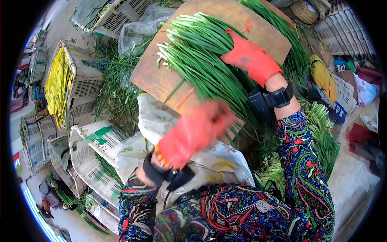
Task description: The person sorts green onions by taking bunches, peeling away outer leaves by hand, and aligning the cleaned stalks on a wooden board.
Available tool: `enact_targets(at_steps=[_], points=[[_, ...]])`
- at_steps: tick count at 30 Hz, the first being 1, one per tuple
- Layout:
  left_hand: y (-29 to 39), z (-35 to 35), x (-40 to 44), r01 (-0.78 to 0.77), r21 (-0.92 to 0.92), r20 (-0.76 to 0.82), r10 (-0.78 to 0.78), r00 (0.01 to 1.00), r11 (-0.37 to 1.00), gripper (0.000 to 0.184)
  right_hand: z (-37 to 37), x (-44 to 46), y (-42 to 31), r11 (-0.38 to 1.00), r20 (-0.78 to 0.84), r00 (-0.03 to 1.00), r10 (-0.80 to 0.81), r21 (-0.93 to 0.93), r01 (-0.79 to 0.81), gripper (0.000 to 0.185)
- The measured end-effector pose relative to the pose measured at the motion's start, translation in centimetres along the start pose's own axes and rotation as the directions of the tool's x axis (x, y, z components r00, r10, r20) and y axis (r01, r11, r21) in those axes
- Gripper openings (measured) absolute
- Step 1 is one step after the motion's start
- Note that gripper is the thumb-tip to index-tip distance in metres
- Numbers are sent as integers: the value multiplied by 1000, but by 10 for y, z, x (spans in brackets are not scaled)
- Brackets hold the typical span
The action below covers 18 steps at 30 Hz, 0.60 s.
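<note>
A large bunch of garlic chives or similar long green stalks (201, 60) lies on a worn brown board (151, 74), its pale ends toward the upper left. My right hand (250, 58), in a red rubber glove, rests on the right side of the bunch with thumb and forefinger spread. My left hand (197, 131), in a matching glove, is over the board's near edge, below the bunch. Motion smears its fingers, so what they hold, if anything, is unclear. One red tie (185, 97) lies on the board beside the bunch, and another red tie (246, 26) is beyond my right hand.
White plastic crates (96, 139) stand on the left, one with a yellow cloth (58, 86) over it. Loose greens (121, 80) litter the floor beside the board. Tied bundles (322, 129) lie at the right. A patterned sheet (217, 161) covers my lap.
</note>
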<state>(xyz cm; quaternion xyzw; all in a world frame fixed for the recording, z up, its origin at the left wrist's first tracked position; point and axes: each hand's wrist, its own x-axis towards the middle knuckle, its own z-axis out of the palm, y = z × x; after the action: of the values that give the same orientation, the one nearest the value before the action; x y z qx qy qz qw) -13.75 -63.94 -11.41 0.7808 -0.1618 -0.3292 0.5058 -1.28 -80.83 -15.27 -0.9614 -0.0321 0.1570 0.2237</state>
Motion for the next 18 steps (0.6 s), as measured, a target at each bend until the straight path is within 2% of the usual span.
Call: enact_targets(at_steps=[1,4,8,11,14,17,18], points=[[4,-7,5,185,177,-245,-139,959,967,32,0,-1,-2,1000,15,1000,8,3,-8,80],[-40,11,37,193,528,-443,74,893,827,41,-5,-4,-3,1000,25,1000,14,16,-15,79],[-55,21,61,245,604,-474,94,876,759,36,-5,-8,-6,999,17,1000,-21,49,20,74],[-63,20,63,202,625,-435,122,892,754,28,-6,-7,-4,993,49,998,-32,117,26,71],[-59,21,55,64,454,-439,160,884,889,21,-8,-6,-5,992,48,998,-27,128,20,71],[-44,35,40,-105,153,-258,142,956,983,17,-11,-12,-7,992,37,999,-18,122,14,71],[-37,39,33,-143,94,-145,156,977,985,16,-12,-13,-7,992,35,999,-22,125,17,71]])
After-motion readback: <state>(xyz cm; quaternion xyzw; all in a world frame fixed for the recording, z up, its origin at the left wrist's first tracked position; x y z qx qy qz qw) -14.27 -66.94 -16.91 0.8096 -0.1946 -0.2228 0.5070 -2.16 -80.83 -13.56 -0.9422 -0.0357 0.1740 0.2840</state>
